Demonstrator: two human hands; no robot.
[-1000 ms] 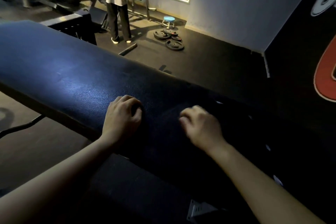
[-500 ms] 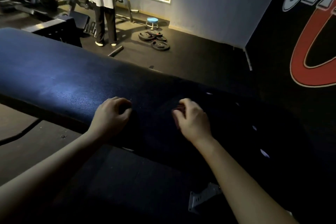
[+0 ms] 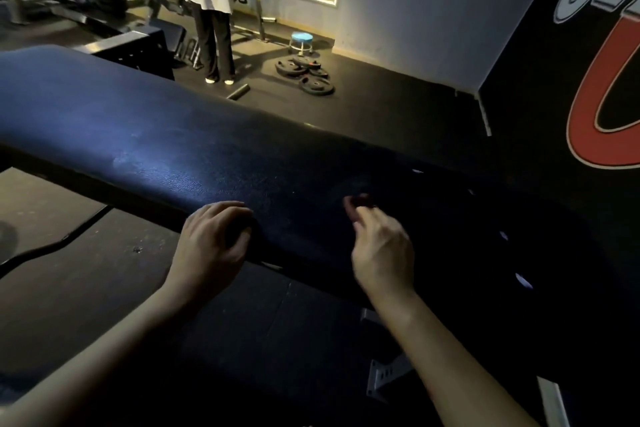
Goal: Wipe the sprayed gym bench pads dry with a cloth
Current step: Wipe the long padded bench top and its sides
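Note:
A long dark blue bench pad (image 3: 145, 135) runs from the left edge across to the right. A dark cloth (image 3: 311, 239) lies over its near right part and is hard to tell from the pad in the dim light. My left hand (image 3: 211, 246) sits at the pad's near edge, fingers curled round a dark fold of the cloth. My right hand (image 3: 381, 246) is a little further right, just above the pad, its fingertips pinching the cloth.
A person (image 3: 207, 10) stands beyond the bench near gym machines. Weight plates (image 3: 308, 76) and a blue stool (image 3: 301, 42) sit on the floor by the mirror wall. A metal bracket (image 3: 384, 374) shows under the bench. A black wall with a red logo stands on the right.
My right hand has risen off the pad and its fingers have closed into a pinch. My left hand stays at the near edge. The view has tilted up slightly.

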